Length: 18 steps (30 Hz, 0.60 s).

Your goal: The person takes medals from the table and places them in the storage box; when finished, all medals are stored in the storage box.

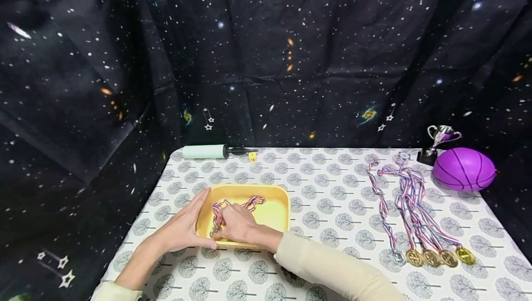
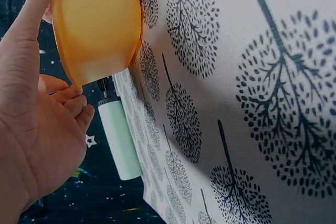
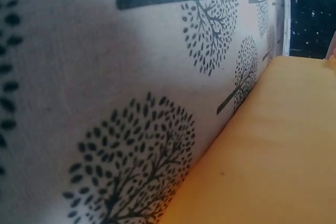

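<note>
A yellow plastic bin (image 1: 270, 191) stands on the table at left of centre. My left hand (image 1: 183, 225) holds the bin's left end, thumb at the front rim and fingers toward the back left corner. In the left wrist view, fingertips of the left hand (image 2: 42, 114) touch the rim of the bin (image 2: 100, 30). My right hand (image 1: 238, 222) reaches inside, fingers curled on a medal (image 1: 215, 231) and its striped ribbon (image 1: 251, 203), at the left part of the bin. The palm hides part of the ribbon. The right wrist view shows only the bin's outer wall (image 3: 262, 150) and tablecloth.
Several medals (image 1: 431, 258) with striped ribbons (image 1: 411, 195) lie on the right. Behind them are a silver trophy cup (image 1: 441, 135) and a purple basketball (image 1: 463, 170), which looks partly deflated. A mint-green hand pump (image 1: 204, 152) lies along the table's back edge.
</note>
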Tool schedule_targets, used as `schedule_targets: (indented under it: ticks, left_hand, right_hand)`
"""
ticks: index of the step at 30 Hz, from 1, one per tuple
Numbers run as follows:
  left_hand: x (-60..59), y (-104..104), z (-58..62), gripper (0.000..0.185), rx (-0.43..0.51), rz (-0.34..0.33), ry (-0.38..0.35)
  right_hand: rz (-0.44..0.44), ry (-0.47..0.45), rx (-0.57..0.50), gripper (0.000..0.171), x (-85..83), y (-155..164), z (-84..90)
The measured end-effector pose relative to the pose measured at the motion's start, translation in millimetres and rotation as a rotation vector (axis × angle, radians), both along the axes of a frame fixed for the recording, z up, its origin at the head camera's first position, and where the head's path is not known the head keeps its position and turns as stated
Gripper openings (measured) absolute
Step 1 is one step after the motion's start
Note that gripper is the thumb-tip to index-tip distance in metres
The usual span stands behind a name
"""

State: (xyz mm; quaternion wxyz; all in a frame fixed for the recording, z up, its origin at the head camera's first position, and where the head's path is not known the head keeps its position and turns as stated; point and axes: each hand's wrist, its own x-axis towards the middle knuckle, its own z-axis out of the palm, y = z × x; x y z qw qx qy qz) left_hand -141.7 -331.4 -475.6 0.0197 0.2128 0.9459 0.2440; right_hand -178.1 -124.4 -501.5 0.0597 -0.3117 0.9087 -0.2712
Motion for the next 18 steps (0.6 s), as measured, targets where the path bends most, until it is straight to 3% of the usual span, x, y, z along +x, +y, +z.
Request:
schedule_targets:
  ticks: [6,18]
  left_hand:
    - [0.1,0,0.1,0.149,0.007,-0.010,0.007]
    - [-0.3,0,1.3,0.151,-0.005,0.015,-0.018]
  right_hand:
    - [-0.014,-0.008,-0.067,0.039,-6.1,6,5.5]
    - [-0.058,-0.199,-0.331,0.043,-46.2,46,34.9]
